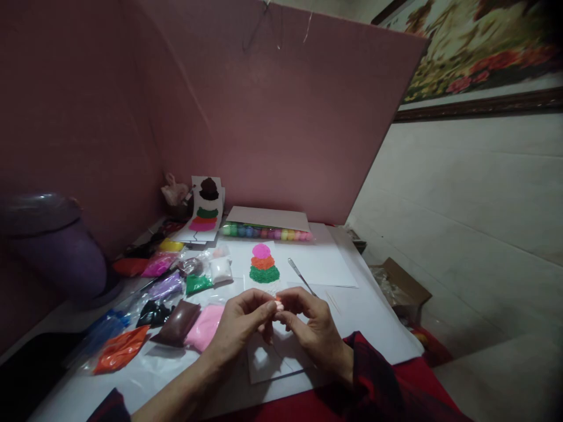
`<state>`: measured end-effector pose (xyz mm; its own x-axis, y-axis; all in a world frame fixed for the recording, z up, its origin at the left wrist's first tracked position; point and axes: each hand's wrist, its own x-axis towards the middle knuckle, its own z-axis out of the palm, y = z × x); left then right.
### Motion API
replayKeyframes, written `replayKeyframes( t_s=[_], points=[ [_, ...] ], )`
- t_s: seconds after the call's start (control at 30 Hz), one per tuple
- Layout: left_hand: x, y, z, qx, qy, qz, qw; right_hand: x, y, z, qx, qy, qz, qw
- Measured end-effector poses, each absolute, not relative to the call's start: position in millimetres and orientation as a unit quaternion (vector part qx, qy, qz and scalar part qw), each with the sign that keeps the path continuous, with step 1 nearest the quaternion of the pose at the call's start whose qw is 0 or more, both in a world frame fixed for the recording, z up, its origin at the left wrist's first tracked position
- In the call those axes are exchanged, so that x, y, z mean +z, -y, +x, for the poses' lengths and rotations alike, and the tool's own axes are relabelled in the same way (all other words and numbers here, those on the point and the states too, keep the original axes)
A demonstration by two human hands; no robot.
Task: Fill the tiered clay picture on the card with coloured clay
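My left hand [248,316] and my right hand [310,322] meet over the paper, fingertips pinched together. Between them is a small piece of orange and pale pink modelling clay [278,305], partly hidden by the fingers. Just beyond my hands, the white sheet carries clay patches: a pink round [261,251], an orange band [263,262] and a green band [264,274], one below the other. A metal modelling tool [301,275] lies right of them, its lower end near my right hand. Thin toothpicks [334,302] rest farther right.
Bags of coloured clay spread over the left side, including pink [204,327], brown [177,323] and orange [121,350]. A purple container [57,252] stands far left. Behind are another clay picture [204,214] and a pack of coloured balls [268,232]. An open cardboard box [402,284] sits right.
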<state>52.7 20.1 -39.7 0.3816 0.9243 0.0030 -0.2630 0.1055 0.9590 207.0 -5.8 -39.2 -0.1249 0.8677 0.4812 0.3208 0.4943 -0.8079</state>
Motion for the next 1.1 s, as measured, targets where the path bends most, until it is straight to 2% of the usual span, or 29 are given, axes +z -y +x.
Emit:
replayKeyframes(
  t_s=[0.27, 0.43, 0.77, 1.1],
  points=[
    [-42, -22, 51, 0.421, -0.346, 0.492, 0.679, -37, 7, 208, 0.253, 0.711, -0.424, 0.501],
    [-41, -23, 52, 0.43, -0.355, 0.489, 0.67, -36, 8, 206, 0.289, 0.688, -0.445, 0.495],
    [-36, -22, 48, 0.543, -0.377, 0.359, 0.659, -41, -5, 208, 0.404, 0.505, -0.481, 0.592],
    [-45, -23, 52, 0.462, -0.344, 0.428, 0.696, -42, -2, 206, 0.415, 0.529, -0.486, 0.559]
  ],
)
